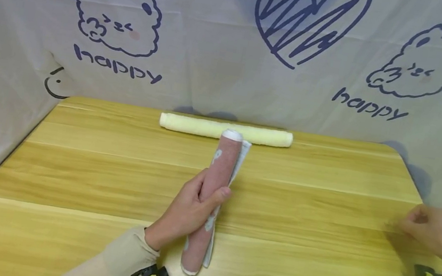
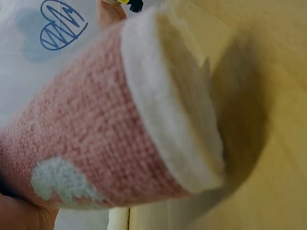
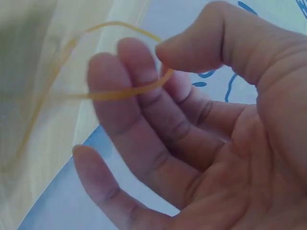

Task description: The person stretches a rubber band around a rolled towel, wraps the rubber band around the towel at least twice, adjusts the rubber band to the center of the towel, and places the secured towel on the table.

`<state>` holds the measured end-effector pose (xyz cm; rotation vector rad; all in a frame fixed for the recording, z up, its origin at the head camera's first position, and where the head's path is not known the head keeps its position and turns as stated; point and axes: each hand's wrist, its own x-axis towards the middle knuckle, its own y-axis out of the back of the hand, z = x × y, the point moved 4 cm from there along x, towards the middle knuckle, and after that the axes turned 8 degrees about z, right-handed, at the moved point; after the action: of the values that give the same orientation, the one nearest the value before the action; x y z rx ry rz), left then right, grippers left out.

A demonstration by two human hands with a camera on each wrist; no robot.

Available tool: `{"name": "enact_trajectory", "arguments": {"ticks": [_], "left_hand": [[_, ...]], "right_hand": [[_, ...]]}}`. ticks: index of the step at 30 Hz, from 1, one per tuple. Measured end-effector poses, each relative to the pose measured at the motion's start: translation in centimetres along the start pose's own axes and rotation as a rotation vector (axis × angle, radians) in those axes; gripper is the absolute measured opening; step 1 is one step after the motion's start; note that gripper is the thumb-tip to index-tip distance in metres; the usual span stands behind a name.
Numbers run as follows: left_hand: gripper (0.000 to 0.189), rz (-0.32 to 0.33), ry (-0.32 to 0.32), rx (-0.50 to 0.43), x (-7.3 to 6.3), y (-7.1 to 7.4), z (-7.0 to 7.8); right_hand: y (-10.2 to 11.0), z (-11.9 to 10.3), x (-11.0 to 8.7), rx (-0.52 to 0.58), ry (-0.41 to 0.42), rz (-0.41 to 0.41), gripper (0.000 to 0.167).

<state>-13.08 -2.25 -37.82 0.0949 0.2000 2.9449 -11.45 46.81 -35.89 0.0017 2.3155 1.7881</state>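
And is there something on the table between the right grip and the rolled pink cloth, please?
Nothing visible: only tabletop separates the right grip, pinching a yellow band, from the pink cloth in the left grip.

Pink roll (image 1: 223, 164) — in left hand (image 1: 187, 209)

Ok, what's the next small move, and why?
Probably bring the yellow band, pinched in the right grip, over to the pink roll: the left grip holds it, but a pale flap juts out and no band shows around the roll.
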Motion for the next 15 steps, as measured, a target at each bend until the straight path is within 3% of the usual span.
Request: {"name": "enact_trajectory", "arguments": {"ticks": [7,15], "left_hand": [[0.023,-0.032,-0.057,-0.031,0.0,-0.2,0.3],[0.023,-0.035,-0.046,-0.043,-0.1,-0.3,0.4]], "right_hand": [[0.1,-0.6,-0.2,0.049,-0.026,0.027,0.024],[0.8,-1.1,-0.5,0.097,-0.055,0.156,0.031]]}}
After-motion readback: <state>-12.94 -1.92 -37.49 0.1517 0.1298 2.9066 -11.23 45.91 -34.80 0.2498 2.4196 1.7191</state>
